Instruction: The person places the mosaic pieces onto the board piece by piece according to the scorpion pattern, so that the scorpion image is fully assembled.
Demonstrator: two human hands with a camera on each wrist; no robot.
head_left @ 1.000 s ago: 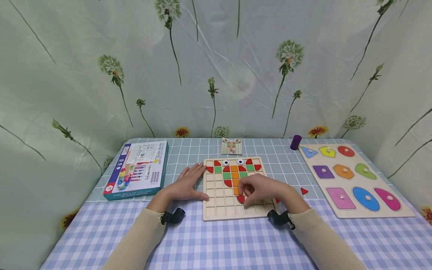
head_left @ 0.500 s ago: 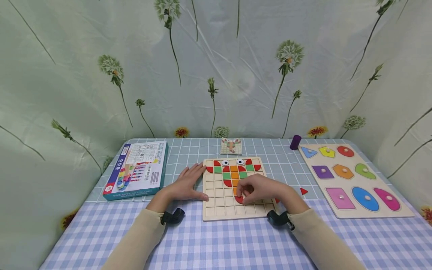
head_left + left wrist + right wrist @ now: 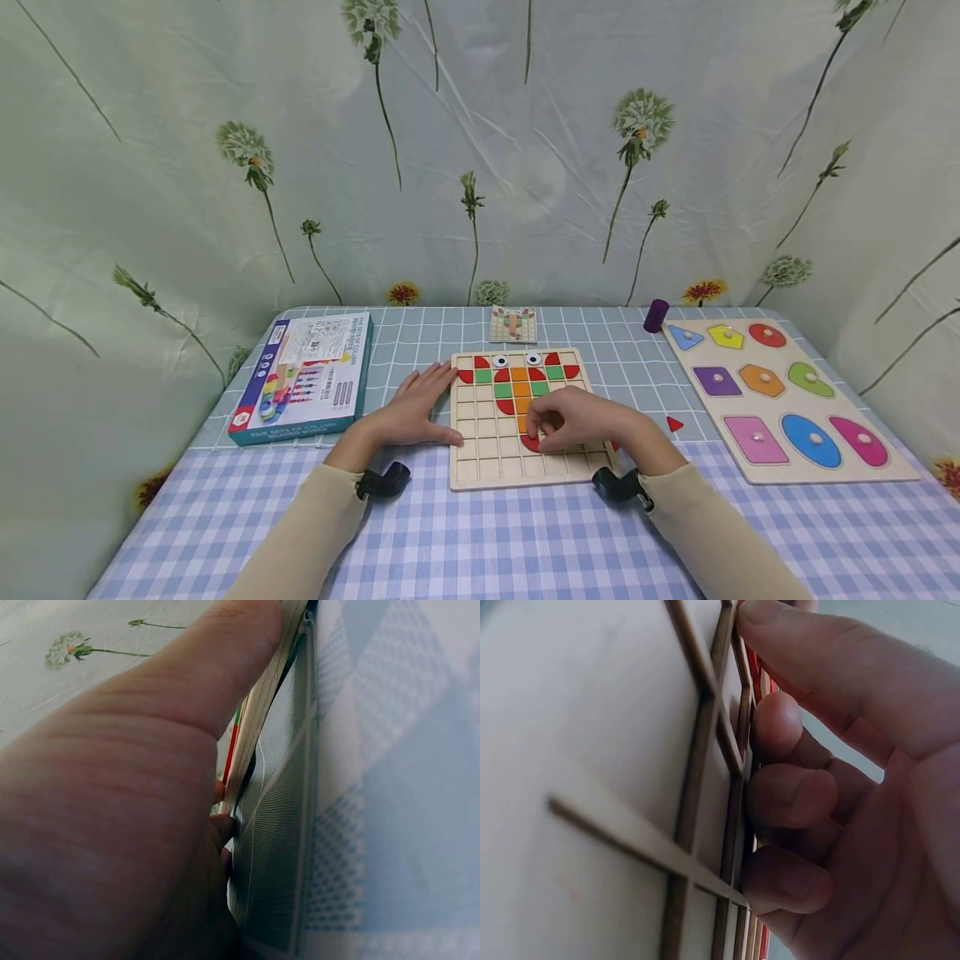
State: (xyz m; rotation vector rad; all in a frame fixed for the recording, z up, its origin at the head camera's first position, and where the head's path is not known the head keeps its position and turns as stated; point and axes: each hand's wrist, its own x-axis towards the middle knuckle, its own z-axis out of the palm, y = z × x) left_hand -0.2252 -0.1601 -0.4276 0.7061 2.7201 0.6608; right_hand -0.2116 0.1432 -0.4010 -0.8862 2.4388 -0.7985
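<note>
A wooden grid board lies on the table, with red, green and orange tiles and two eye tiles in its upper and middle cells. My left hand rests at the board's left edge, fingers spread and thumb straight; the left wrist view shows the thumb against the board's side. Over the lower middle of the board, my right hand pinches a rounded red tile just below the orange column. The other right fingers are curled close to the grid. That hand hides several cells.
Behind the board lies a small pattern card. A flat box is at left. To the right are a red triangle, a purple cylinder and a knobbed shape puzzle. Another red piece shows beside the right wrist.
My right thumb has drawn up toward the index finger, and the red tile has shifted slightly left and down, below the orange column. The left hand stays in place.
</note>
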